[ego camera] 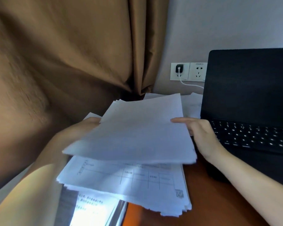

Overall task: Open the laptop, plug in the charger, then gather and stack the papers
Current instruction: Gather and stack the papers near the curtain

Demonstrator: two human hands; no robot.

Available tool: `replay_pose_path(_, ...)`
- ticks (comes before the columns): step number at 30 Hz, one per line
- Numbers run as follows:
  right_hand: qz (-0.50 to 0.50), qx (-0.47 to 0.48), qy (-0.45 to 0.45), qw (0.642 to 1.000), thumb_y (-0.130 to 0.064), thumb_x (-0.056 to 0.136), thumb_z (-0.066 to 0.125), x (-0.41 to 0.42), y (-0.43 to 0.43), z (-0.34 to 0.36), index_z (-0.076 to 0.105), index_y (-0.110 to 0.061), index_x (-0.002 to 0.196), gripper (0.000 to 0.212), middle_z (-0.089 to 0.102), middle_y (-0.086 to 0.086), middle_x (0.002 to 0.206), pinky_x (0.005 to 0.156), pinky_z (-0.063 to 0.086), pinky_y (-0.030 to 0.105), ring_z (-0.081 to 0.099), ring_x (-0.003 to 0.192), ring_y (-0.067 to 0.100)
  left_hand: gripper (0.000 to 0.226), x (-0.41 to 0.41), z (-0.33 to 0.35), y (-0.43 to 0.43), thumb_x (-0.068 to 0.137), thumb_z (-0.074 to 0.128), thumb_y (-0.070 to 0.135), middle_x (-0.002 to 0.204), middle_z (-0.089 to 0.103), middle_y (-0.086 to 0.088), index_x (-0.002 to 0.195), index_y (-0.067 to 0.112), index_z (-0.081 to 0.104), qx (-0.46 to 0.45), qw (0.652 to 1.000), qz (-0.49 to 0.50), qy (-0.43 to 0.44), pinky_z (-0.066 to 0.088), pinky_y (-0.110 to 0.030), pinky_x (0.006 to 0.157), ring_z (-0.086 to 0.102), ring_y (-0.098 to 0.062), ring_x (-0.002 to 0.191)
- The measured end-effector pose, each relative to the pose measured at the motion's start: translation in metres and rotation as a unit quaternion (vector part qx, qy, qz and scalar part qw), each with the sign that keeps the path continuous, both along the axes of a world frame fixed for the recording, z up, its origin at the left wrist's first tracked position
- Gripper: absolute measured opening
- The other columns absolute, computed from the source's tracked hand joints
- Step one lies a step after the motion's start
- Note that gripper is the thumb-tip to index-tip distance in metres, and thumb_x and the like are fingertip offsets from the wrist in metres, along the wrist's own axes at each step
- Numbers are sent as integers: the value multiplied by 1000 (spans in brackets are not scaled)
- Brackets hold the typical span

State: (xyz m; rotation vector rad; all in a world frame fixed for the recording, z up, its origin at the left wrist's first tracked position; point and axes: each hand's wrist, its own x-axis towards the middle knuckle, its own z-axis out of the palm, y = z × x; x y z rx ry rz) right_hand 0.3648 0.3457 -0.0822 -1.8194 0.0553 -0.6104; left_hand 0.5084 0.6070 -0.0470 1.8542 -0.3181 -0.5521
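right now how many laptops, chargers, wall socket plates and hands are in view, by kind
laptops: 1, the open laptop
chargers: 1, the charger, plugged into the left socket plate
socket plates: 2, counting the right socket plate
hands: 2, left hand and right hand, both holding the sheaf of papers
total: 6

The desk is reddish-brown wood. An open black laptop stands on its right side, screen dark and facing the near edge. A thick stack of papers, the top sheet printed with a table, lies toward the left edge. Loose sheets lie along the far edge, left of the laptop.
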Motion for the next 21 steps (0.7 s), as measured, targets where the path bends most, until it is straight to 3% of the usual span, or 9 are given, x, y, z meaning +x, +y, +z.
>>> replay_pose_path(3, -36, 105, 43, 993, -21, 94, 48, 5, -3, 2, 75, -16, 74, 34, 74, 1, 91, 84, 51, 28, 68, 91, 16, 24, 5, -2, -1, 97, 44, 4, 55, 68, 0, 82, 6, 63, 32, 999, 27, -34, 49, -15, 43, 63, -10, 44)
replay_pose_path(6, -68, -19, 70, 995, 0, 88, 57, 6, -6, -1, 71, -24, 75, 31, 69, -11, 89, 77, 47, 10, 64, 93, 13, 28, 1, -5, 1, 96, 43, 3, 56, 67, -3, 77, 7, 63, 56, 996, 42, -55, 48, -16, 45, 62, -11, 43)
replay_pose_path(8, -62, -64, 89, 992, 6, 86, 55, 5, -1, -2, 69, -27, 81, 36, 68, -12, 94, 78, 47, 7, 64, 97, 14, 27, 1, -6, -1, 96, 45, 6, 71, 67, -12, 75, 7, 63, 73, 992, 60, -80, 53, -23, 63, 64, -19, 58)
replay_pose_path(10, -51, -76, 100, 991, 6, 86, 55, 6, 5, -6, 69, -28, 86, 36, 71, 1, 100, 84, 49, 16, 64, 101, 25, 27, 1, -4, -5, 96, 46, 15, 92, 67, -20, 80, 6, 65, 85, 990, 77, -87, 50, -38, 87, 64, -31, 83)
replay_pose_path(11, -47, -87, 104, 990, 3, 87, 56, 7, 10, -8, 69, -29, 88, 35, 71, 4, 101, 85, 49, 18, 63, 101, 27, 29, 0, -3, -7, 97, 46, 22, 99, 67, -21, 87, 6, 67, 70, 992, 83, -70, 47, -42, 93, 64, -35, 91)
replay_pose_path(13, -26, -134, 116, 984, -3, 89, 57, 7, 21, -12, 69, -27, 103, 30, 71, -1, 97, 82, 50, 17, 65, 94, 11, 35, 2, -3, -9, 96, 48, 34, 101, 70, -19, 100, 6, 69, 41, 995, 88, -34, 47, -44, 95, 65, -36, 96)
replay_pose_path(15, -7, -215, 125, 969, -11, 92, 56, 11, 28, -15, 63, -22, 121, 32, 65, -10, 111, 93, 43, 12, 58, 107, -1, 26, 2, -7, -10, 92, 57, 30, 90, 74, -14, 94, 9, 71, 42, 997, 46, -41, 53, -39, 85, 70, -30, 80)
replay_pose_path(17, -9, -281, 133, 950, -19, 95, 53, 17, 26, -15, 53, -23, 133, 39, 56, -6, 128, 105, 36, 24, 45, 124, 10, 13, 2, -9, -12, 91, 60, 16, 76, 74, -5, 88, 10, 70, 59, 992, 40, -104, 53, -29, 67, 68, -19, 61)
replay_pose_path(21, -130, -424, 165, 881, -33, 95, 49, 23, 4, -4, 43, -23, 138, 44, 49, 2, 131, 100, 36, 35, 40, 122, 23, 9, 4, -3, -11, 92, 57, 9, 57, 66, 7, 86, 11, 63, 17, 977, 104, -186, 46, -20, 48, 62, -12, 49)
